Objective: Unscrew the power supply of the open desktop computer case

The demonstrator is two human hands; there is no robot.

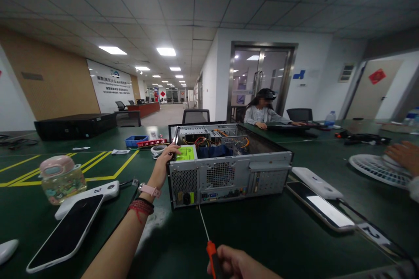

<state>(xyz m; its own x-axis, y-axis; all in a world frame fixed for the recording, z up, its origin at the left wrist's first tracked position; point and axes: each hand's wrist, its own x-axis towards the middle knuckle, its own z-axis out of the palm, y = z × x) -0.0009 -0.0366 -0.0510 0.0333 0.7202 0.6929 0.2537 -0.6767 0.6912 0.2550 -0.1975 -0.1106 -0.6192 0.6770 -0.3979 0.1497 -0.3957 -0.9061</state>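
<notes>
An opened computer case (pixel 244 187) lies on its side on the green table, its back panel facing me. My left hand (pixel 168 157) rests at the case's left edge, fingers over the power supply (pixel 188 153) with its yellow-green label. In my right hand (pixel 237 261) is a screwdriver (pixel 212 250) with a red and black handle, gripped by the handle. Its long shaft points away from me, and the tip reaches the lower edge of the back panel, below the power socket. Whether it sits in a screw is too small to tell. Wires and drive bays show inside the case.
Left of me are a phone (pixel 67 231), a white power bank (pixel 108 189) and a bottle (pixel 60 178). Another phone (pixel 321 207) and power bank (pixel 316 183) lie right. A blue tray (pixel 135 141) stands behind. At right, another person's hand (pixel 406 157) touches a white fan (pixel 376 168). A person (pixel 265 111) sits opposite.
</notes>
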